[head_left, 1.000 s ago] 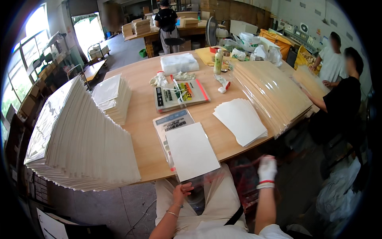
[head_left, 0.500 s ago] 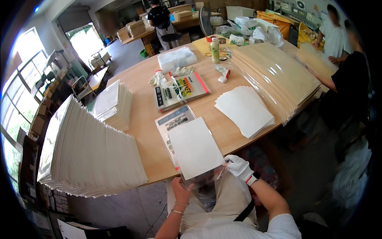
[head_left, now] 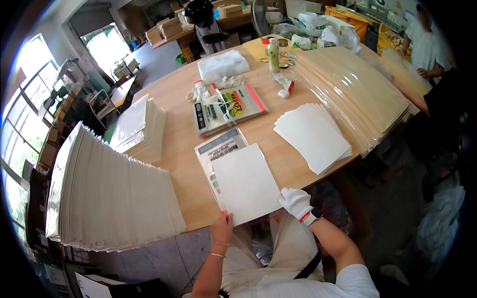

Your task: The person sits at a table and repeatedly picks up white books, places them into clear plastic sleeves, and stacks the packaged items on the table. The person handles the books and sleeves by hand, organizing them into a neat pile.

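A white sheet of card (head_left: 248, 183) lies at the table's near edge, its lower end jutting out over my lap. My bare left hand (head_left: 222, 227) is closed on its lower left corner. My right hand (head_left: 296, 202), in a white glove, pinches the lower right corner. Whether the clear plastic sleeve around it is also in my fingers is hard to make out. Under the card lies a printed plastic packet (head_left: 206, 156), only partly showing. To the right is a fanned stack of white cards (head_left: 313, 136).
Tall stacks of sleeved sheets (head_left: 114, 191) line the left. Beyond the card lies a bundle of printed plastic bags (head_left: 231, 109), with gloves (head_left: 198, 92) and a bottle (head_left: 274, 55) behind. Plastic-wrapped tan sheets (head_left: 353, 89) fill the right side, where a co-worker's arm (head_left: 417, 101) reaches in.
My left hand has moved up from below the card and closed on its lower left corner. The clear film that hung below the card shows less. My right hand stays at its corner.
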The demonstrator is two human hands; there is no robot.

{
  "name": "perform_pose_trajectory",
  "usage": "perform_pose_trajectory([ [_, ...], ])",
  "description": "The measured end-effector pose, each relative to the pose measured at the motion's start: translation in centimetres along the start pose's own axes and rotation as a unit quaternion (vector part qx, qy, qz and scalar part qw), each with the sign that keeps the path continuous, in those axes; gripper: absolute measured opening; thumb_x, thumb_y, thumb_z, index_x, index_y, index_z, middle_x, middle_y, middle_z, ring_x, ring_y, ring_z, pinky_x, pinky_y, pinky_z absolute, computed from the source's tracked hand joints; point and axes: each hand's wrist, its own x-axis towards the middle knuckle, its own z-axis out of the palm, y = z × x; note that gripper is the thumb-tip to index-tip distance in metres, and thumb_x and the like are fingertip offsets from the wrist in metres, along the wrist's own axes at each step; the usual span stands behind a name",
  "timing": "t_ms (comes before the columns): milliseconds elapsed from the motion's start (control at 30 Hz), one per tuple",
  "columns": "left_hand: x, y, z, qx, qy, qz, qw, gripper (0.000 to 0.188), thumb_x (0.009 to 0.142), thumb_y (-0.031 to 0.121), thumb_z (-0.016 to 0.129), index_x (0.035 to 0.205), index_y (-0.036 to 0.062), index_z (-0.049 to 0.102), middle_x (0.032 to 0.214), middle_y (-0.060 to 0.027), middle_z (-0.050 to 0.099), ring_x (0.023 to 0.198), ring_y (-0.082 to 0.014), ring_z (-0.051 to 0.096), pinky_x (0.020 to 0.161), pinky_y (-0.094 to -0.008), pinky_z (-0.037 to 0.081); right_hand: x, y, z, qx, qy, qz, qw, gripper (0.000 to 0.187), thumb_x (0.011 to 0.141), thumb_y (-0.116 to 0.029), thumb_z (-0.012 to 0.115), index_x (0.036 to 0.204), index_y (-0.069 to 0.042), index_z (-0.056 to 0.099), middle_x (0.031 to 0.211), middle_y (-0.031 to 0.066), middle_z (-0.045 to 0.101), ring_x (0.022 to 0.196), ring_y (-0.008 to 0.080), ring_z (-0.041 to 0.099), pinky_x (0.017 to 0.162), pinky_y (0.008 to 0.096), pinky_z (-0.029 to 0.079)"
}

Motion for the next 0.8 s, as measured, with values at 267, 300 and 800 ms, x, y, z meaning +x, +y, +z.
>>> perform_pose_trajectory([
  [267, -2.0, -0.7, -1.0, -0.584, -0.147, -0.342, 0.721, 0.021, 0.087, 0.024, 0.050, 0.096, 0.0046, 0.050, 0.085, -0.0086, 0.061, 0.062, -0.0189, 0.063, 0.045, -0.0231, 0.046, -2.2, 0.4, 0.7, 0.391, -0.094, 0.214, 0.890, 0.030, 0.084, -0.031, 0.053, 0.069, -0.004, 0.053, 0.061, 0.0094, 0.059, 0.049, 0.0201, 0.056, 0.044, 0.0319, 0.044],
  [300, -0.8, -0.9, -1.3, -0.629, -0.183, -0.350, 0.669, 0.022, 0.087, 0.023, 0.050, 0.099, 0.0042, 0.048, 0.088, -0.0092, 0.060, 0.064, -0.0199, 0.063, 0.046, -0.0222, 0.047, -2.1, 0.2, 0.3, 0.493, -0.120, 0.244, 0.826, 0.031, 0.084, -0.030, 0.053, 0.069, -0.003, 0.053, 0.060, 0.0082, 0.059, 0.047, 0.0166, 0.056, 0.043, 0.0288, 0.044],
  [800, 15.2, 4.6, -8.1, -0.648, -0.209, -0.216, 0.700, 0.023, 0.083, 0.012, 0.042, 0.104, 0.0041, 0.044, 0.086, -0.0114, 0.058, 0.068, -0.0240, 0.062, 0.067, -0.0346, 0.054, 6.0, 0.5, -1.3, 0.490, -0.106, 0.163, 0.850, 0.019, 0.081, -0.025, 0.052, 0.083, -0.007, 0.058, 0.069, 0.0057, 0.058, 0.065, 0.0176, 0.059, 0.055, 0.0303, 0.048],
])
